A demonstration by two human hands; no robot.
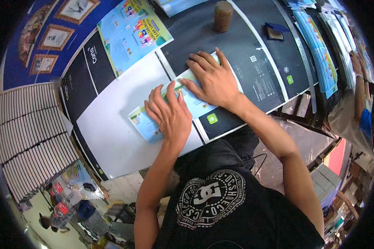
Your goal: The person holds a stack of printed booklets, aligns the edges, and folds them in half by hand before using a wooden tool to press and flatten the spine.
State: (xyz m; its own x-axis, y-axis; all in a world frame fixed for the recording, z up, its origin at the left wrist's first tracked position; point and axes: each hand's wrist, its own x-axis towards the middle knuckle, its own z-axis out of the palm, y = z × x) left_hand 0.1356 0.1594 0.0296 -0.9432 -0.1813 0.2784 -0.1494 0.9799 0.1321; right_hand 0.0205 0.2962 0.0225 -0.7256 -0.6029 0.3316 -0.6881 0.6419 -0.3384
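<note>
Paper (pixel 198 106) could crease crookedly if your left hand (pixel 171 115) and right hand (pixel 217 83), both loosely spread, gripping nothing, press unevenly.

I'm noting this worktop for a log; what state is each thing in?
Left hand: on the printed strip, fingers bent
Right hand: on the strip, fingers spread
Printed strip: looks folded, under both hands
Printed sheets: spread flat
Cup: upright
Small blue case: looks open
Printed papers at right: stacked
</note>
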